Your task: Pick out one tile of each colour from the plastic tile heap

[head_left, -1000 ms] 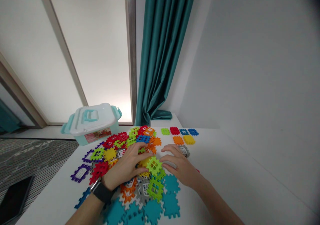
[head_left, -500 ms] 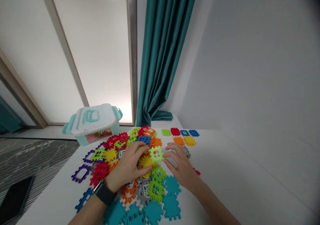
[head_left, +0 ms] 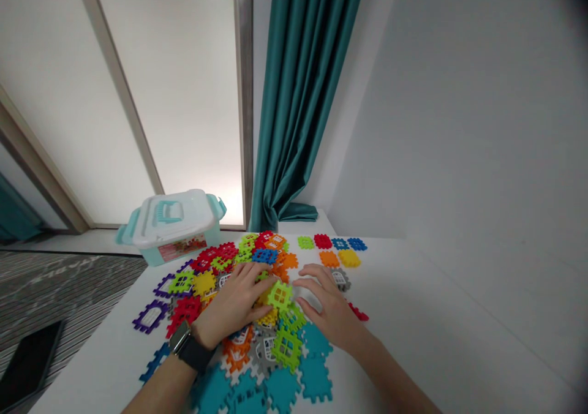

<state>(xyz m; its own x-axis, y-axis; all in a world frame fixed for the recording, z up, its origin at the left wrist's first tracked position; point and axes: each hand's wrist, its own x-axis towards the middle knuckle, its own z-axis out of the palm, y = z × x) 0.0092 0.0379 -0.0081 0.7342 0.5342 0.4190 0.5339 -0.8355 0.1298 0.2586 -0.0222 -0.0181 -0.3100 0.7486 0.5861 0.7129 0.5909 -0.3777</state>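
My left hand [head_left: 239, 301], with a black watch [head_left: 189, 345] on its wrist, lies over the pile of toothed plastic building tiles. Its thumb and fingers are apart. A light green window tile [head_left: 279, 296] is right at its fingertips, on top of the pile; whether they touch it I cannot tell. My right hand [head_left: 329, 307] hovers just right of that tile, fingers curved and spread, holding nothing. Two more green window tiles [head_left: 287, 350] lie below it, towards me. Yellow tiles under my left hand are partly hidden.
A lidded storage box [head_left: 177, 224] stands at the back left. Separate tiles, among them a yellow one [head_left: 349, 258] and a grey one [head_left: 340, 279], lie right of the pile. Teal tiles [head_left: 282, 389] spread along the near side of the white table [head_left: 404, 328].
The light green window tile has moved left and slightly down, away from my right fingertips onto the pile. My right hand has shifted a little left, its fingers parted from the tile.
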